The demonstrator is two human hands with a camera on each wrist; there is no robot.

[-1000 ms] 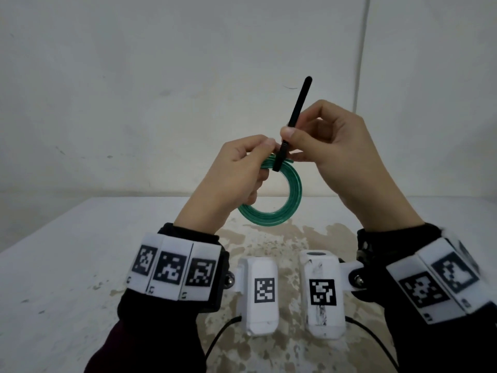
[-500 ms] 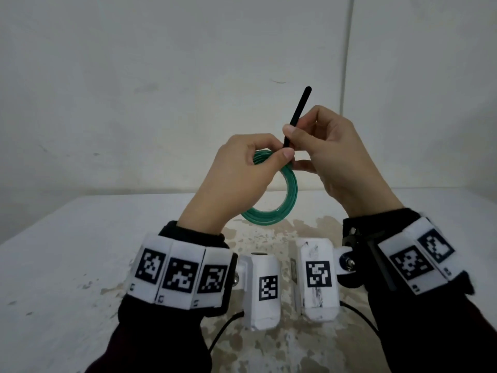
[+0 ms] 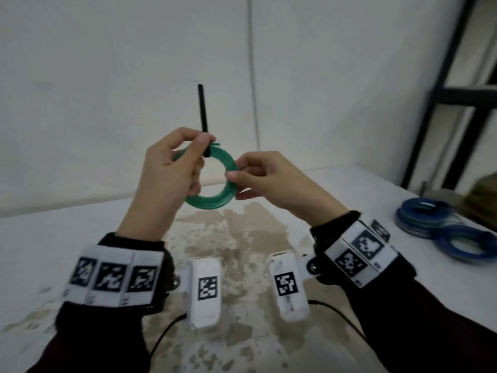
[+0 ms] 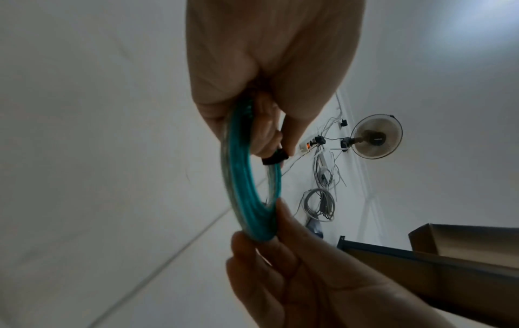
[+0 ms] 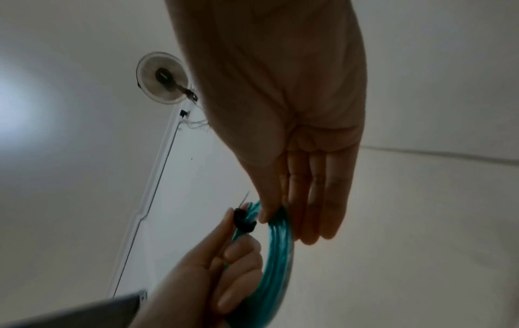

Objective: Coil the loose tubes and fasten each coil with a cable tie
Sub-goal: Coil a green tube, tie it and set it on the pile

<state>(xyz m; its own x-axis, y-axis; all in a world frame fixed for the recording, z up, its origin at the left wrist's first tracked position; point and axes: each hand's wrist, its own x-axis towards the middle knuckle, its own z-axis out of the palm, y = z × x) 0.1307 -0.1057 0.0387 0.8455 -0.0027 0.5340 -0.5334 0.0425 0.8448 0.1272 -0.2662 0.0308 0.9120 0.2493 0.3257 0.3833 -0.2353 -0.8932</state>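
White walls back a stained white table (image 3: 80, 238) over which both hands hold a green tube coil (image 3: 215, 201) in the air. The left hand (image 3: 164, 181) pinches the coil's top beside the black cable tie (image 3: 202, 109), whose tail stands upright (apparently already cinched). The right hand (image 3: 271, 184) pinches the coil's right side. Blue coils (image 3: 441, 227) near the table's right edge look finished; whether loose tubes remain is out of view.

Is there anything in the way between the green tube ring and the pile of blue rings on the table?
Nothing visible blocks it. Both hands, left hand and right hand, hold the green coiled tube in the air; only bare white table lies between it and the blue coils at right.
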